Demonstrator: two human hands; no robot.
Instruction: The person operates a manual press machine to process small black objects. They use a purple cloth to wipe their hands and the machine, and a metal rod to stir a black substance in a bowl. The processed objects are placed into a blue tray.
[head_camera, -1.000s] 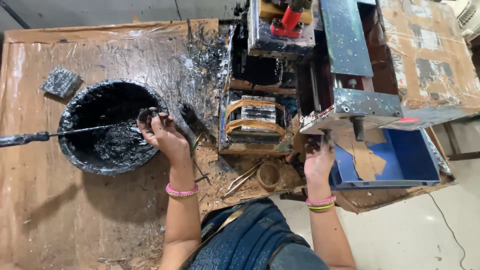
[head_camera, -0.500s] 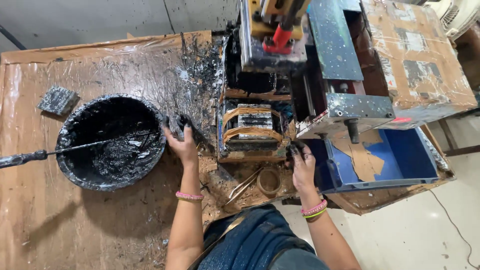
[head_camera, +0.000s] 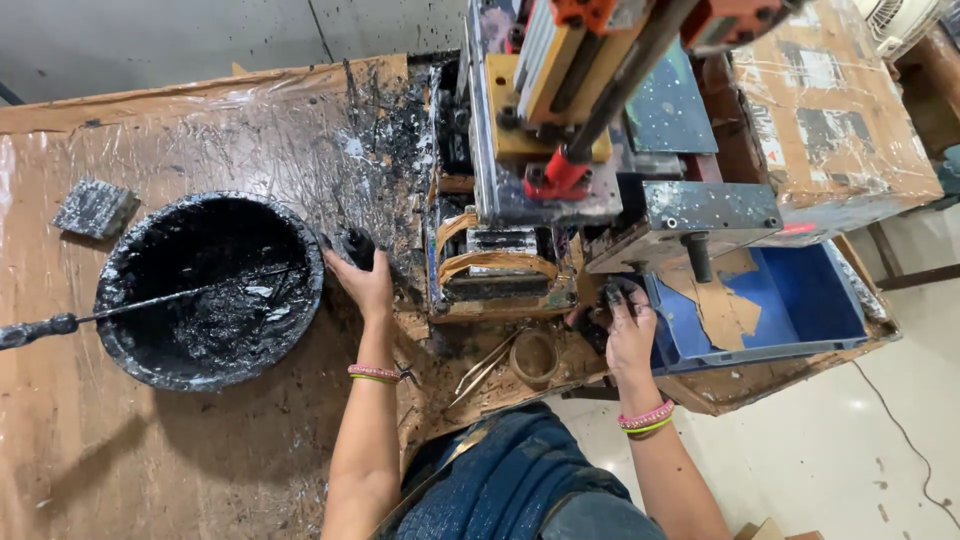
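1. Brown wooden tabletop (head_camera: 150, 450) fills the left of your view; it is wrapped in clear plastic sheeting that wrinkles and shines, and it is smeared and spattered with black, thickest near the machine.
2. Your left hand (head_camera: 365, 275) lies on that stained patch, fingers curled around a small black lump (head_camera: 357, 245) just beside the rim of the black basin (head_camera: 210, 290); pink and green bangles circle the wrist.
3. Inside the basin sits glossy black paste, and a thin metal rod with a dark handle (head_camera: 40, 328) leans across it, the handle sticking out past the left rim.
4. A small dark square block (head_camera: 95, 208) rests on the table, up and to the left of the basin and apart from it.
5. Your right hand (head_camera: 628, 325) grips a black-coated object at the front of the metal press machine (head_camera: 560, 150), fingers closed around it and blackened; what the object is, I cannot tell.
6. Next to that hand a blue plastic tray (head_camera: 800, 310) holds scraps of brown cardboard.
7. Between your arms, a small round cup (head_camera: 535, 358) and metal tweezers (head_camera: 485, 362) lie on the table edge.
8. Beyond the table, a grey wall runs along the top, and a pale glossy floor shows at lower right.
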